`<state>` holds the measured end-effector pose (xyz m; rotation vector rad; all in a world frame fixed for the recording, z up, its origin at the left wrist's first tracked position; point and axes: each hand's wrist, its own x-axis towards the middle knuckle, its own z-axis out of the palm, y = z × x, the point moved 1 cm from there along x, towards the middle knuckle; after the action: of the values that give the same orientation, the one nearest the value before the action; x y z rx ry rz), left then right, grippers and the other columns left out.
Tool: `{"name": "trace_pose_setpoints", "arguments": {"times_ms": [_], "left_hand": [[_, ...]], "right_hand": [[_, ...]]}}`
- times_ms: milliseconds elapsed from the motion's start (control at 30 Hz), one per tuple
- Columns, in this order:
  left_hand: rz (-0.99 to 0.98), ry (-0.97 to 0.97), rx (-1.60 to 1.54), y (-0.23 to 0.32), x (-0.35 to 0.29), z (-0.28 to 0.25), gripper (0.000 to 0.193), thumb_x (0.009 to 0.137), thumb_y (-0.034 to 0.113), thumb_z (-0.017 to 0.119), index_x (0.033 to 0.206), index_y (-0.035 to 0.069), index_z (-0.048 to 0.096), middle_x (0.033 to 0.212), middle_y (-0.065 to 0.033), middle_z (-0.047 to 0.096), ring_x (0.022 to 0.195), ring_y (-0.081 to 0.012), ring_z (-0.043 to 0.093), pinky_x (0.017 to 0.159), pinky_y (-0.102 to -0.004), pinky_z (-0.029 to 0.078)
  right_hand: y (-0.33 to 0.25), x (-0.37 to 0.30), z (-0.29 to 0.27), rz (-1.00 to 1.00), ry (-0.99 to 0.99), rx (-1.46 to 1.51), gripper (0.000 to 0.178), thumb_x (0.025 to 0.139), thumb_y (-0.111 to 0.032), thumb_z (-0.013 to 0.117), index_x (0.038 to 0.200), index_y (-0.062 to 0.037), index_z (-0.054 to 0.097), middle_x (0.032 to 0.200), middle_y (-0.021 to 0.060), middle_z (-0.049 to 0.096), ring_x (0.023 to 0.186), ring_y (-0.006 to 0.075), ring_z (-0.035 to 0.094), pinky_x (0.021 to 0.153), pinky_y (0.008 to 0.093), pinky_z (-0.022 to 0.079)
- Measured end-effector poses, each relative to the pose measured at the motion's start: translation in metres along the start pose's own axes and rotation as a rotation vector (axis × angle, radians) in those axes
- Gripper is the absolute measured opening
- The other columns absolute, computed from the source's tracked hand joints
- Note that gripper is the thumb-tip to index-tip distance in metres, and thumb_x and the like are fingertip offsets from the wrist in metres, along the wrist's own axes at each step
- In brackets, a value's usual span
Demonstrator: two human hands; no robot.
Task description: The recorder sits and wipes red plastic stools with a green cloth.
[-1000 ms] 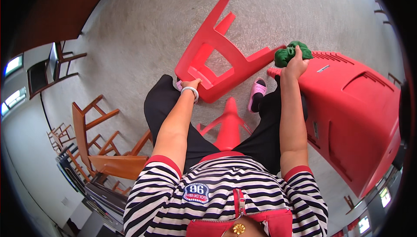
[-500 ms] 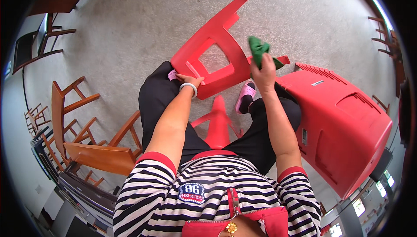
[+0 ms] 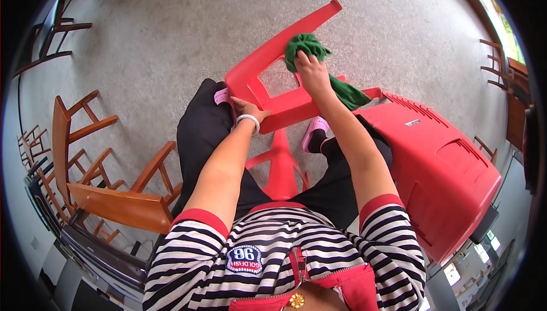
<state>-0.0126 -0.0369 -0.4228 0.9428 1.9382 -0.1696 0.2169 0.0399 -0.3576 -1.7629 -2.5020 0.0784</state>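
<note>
- One red plastic seat: tilted, centre of the frame, above the grey floor.
- Left hand: grip closed on the seat's near edge, left of centre.
- Right hand: grip closed on a crumpled green cloth, over the seat's far side; loose end trails toward the lower right.
- Red plastic stack: right of the frame.
- Wooden furniture: lower left.

Badge on striped shirt: printed word and number; label on red plastic stack unreadable
</note>
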Motion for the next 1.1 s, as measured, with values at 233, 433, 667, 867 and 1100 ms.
{"name": "trace_pose_setpoints", "arguments": {"times_ms": [233, 433, 667, 867, 1100], "left_hand": [[-0.056, 0.022, 0.025, 0.003, 0.007, 0.003, 0.154, 0.061, 0.032, 0.095, 0.148, -0.003, -0.027, 0.159, -0.0323, 0.008, 0.148, -0.0364, 0.022, 0.121, -0.0381, 0.026], [-0.158, -0.059, 0.078, 0.014, 0.003, -0.008, 0.151, 0.064, 0.035, 0.092, 0.148, -0.001, -0.029, 0.154, -0.0332, 0.026, 0.143, -0.0408, 0.033, 0.118, -0.0431, 0.029], [-0.127, -0.025, 0.131, 0.017, -0.002, 0.002, 0.149, 0.066, 0.036, 0.09, 0.148, -0.001, -0.028, 0.153, -0.0344, 0.027, 0.14, -0.041, 0.038, 0.116, -0.0431, 0.034], [-0.096, 0.136, 0.192, -0.004, 0.012, 0.007, 0.15, 0.065, 0.035, 0.091, 0.149, 0.001, -0.028, 0.156, -0.034, 0.021, 0.143, -0.0431, 0.032, 0.12, -0.0449, 0.028], [-0.101, -0.005, 0.025, 0.01, 0.012, -0.001, 0.145, 0.068, 0.028, 0.089, 0.149, 0.003, -0.028, 0.158, -0.0311, 0.012, 0.146, -0.0398, 0.024, 0.12, -0.0448, 0.026]], "right_hand": [[-0.003, 0.01, -0.003, 0.089, -0.004, 0.022, 0.026, 0.081, -0.011, 0.059, 0.107, -0.0102, 0.062, 0.113, 0.004, 0.055, 0.097, 0.0247, 0.059, 0.072, 0.0391, 0.054], [0.001, -0.101, -0.021, 0.095, -0.127, 0.003, 0.038, 0.077, -0.009, 0.061, 0.115, -0.0078, 0.06, 0.123, 0.0073, 0.052, 0.096, 0.0264, 0.059, 0.07, 0.04, 0.055], [0.0, -0.118, -0.022, 0.108, -0.213, -0.04, 0.034, 0.074, -0.008, 0.063, 0.108, -0.0066, 0.06, 0.118, 0.0068, 0.052, 0.093, 0.0259, 0.059, 0.069, 0.0399, 0.055], [-0.02, -0.007, -0.004, 0.099, -0.093, 0.009, 0.028, 0.077, -0.009, 0.061, 0.105, -0.0081, 0.06, 0.114, 0.0059, 0.052, 0.093, 0.0259, 0.059, 0.07, 0.0398, 0.056], [-0.042, 0.08, 0.019, 0.252, -0.021, -0.023, 0.024, 0.078, -0.011, 0.06, 0.102, -0.0085, 0.065, 0.106, 0.0051, 0.052, 0.086, 0.0238, 0.059, 0.062, 0.0372, 0.056]]}}
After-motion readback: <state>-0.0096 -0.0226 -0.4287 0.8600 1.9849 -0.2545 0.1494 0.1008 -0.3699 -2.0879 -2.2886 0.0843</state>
